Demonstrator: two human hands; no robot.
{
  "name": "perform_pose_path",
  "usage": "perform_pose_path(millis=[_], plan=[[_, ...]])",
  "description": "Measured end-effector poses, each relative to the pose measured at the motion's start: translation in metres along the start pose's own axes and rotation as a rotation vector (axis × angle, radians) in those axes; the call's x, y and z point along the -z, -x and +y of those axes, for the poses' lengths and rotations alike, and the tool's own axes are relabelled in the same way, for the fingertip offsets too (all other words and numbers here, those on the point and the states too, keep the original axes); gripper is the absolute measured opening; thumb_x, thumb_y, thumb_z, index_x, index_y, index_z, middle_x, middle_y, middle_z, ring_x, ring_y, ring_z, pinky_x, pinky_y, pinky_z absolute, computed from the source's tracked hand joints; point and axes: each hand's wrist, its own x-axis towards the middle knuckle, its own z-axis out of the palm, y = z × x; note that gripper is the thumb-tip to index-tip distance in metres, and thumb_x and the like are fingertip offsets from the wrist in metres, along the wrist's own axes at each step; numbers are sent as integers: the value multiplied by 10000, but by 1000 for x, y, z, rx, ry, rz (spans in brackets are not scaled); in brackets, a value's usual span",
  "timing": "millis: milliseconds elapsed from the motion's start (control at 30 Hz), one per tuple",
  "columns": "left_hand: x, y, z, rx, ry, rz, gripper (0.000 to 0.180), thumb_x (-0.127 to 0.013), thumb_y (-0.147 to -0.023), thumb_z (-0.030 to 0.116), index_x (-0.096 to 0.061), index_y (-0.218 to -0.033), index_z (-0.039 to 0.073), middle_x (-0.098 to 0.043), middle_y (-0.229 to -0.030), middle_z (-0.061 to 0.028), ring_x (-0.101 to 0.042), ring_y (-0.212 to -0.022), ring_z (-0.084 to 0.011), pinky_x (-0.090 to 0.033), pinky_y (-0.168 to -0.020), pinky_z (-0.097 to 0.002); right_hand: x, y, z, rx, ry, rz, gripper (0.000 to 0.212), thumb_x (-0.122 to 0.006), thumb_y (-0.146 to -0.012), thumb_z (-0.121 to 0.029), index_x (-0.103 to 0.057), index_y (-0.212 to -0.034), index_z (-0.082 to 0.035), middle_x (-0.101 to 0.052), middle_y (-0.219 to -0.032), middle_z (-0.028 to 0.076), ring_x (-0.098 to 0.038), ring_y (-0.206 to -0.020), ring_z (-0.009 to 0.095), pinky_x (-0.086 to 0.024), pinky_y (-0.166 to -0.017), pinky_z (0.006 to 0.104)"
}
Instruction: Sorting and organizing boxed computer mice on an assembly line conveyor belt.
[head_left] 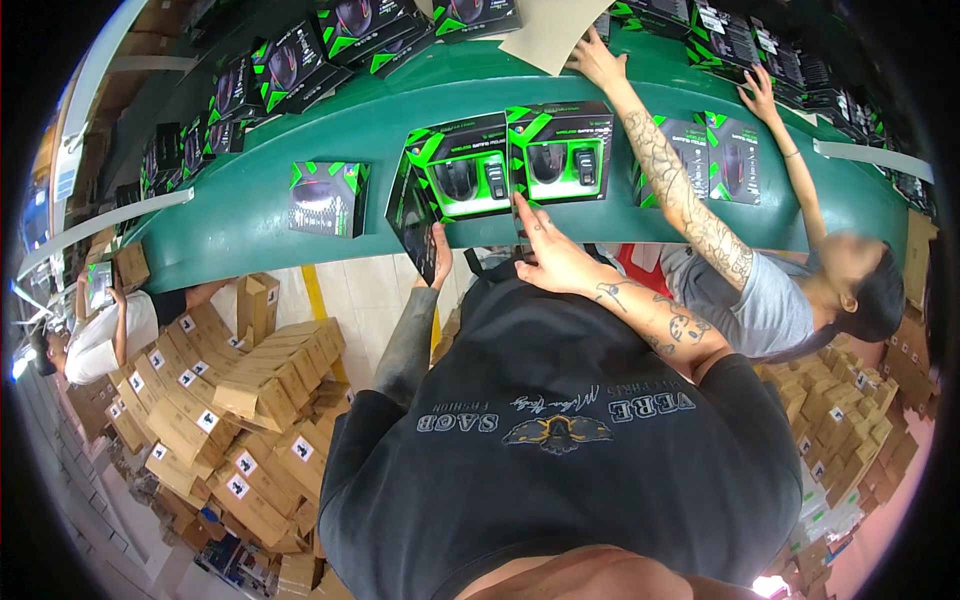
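Flap (412,222), thin, dark, is gripped by my left fingers (440,240) (some hidden), its windowed box (455,130) on the smooth green desk (255,220). Whether my right fingers (529,222) grip the adjoining box (560,112), from here I can't tell.

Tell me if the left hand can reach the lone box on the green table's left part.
Probably yes: only green table shows between the lone box and the raised cover flap. The left hand is at that flap, though, so it would likely have to go around it.
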Motion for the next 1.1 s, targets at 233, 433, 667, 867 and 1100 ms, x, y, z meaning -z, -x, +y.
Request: perform_pose_path(millis=[233,433,667,867,1100], plan=[[18,-2,30,62,84,-6,466,-332,-967,360,-554,-1024,-46,-604,-963,-226,-575,-954,-350,-438,-797,-400,-3,-8,3,62,-97,63,924,-624,-768,-161,23,-1420,-58,-320,-1271,315,-428,-1130,448,-383,-959,419],[43,-15,42,-193,70,9,476,-522,-884,208,-382,-1307,41,-393,-1319,-219,-462,-1154,-362,-405,-921,-417,32,-21,41,-84,-250,244,654,-584,-811,-157,-264,-1343,49,-428,-1269,280,-500,-1116,343,-405,-940,370],[51,-37,44,149,261,-77,864,-663,-767,395,-218,-1396,3,-174,-1444,-245,-196,-1343,-339,-223,-1078,-381,33,-42,124,-430,29,484,785,-675,-746,-346,-308,-1344,5,-451,-1233,245,-440,-1172,338,-358,-973,367],[55,-56,38,254,775,-20,738,-678,-799,302,-311,-1373,18,-320,-1399,-214,-279,-1311,-255,-256,-1048,-347,18,-66,137,-215,-455,540,574,-677,-776,-170,-450,-1289,-44,-534,-1177,93,-503,-1083,203,-386,-919,295],[169,-99,45,212,941,174,702,-701,-774,251,-365,-1354,41,-411,-1349,-133,-330,-1274,-226,-271,-1042,-332,26,-128,44,-99,-1206,304,720,-610,-820,-81,-220,-1422,-144,-445,-1299,53,-462,-1144,196,-410,-902,401]])
